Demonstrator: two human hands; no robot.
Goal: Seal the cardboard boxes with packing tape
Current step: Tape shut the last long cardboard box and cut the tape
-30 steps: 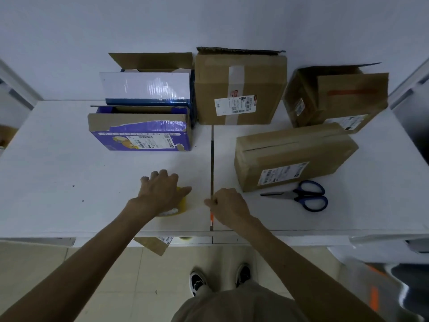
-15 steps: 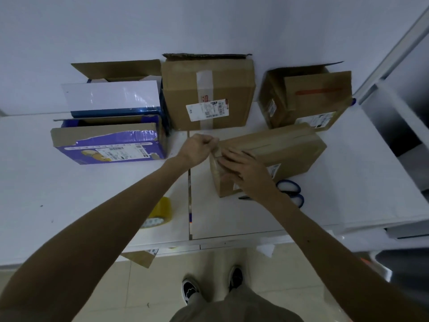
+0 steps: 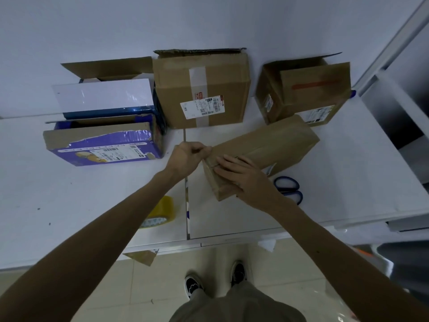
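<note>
Left hand (image 3: 189, 156) is off the tape roll (image 3: 162, 212) it covered a second ago. The roll lies alone near the front edge of the table (image 3: 69, 194), partly hidden under the left forearm. Right hand (image 3: 243, 175), a loose fist at the table edge a second ago, is now flat on top of the long flat box (image 3: 267, 145), at its near end. Its fingers are straight, slightly spread, pressing down. The left hand's fingers are curled, thumb and forefinger pinching at the box's near-left top corner. Whether they hold the flap edge or a loose tape end, cannot tell. Half a second ago both hands were already at this end, so little has shifted since. Reading: this box is chosen for sealing and its flap is being held shut. No fresh tape is visibly drawn, so the roll likely has to be fetched again. Count: five cardboard boxes. These are the long flat box, a purple box (image 3: 102, 145) front left, a white-and-blue box (image 3: 104, 96) behind it with a flap raised, a tall brown box (image 3: 202, 89) centre back, and an open brown box (image 3: 304, 89) back right. One tape roll. One pair of blue scissors (image 3: 289, 189), just beside the right wrist.
</note>
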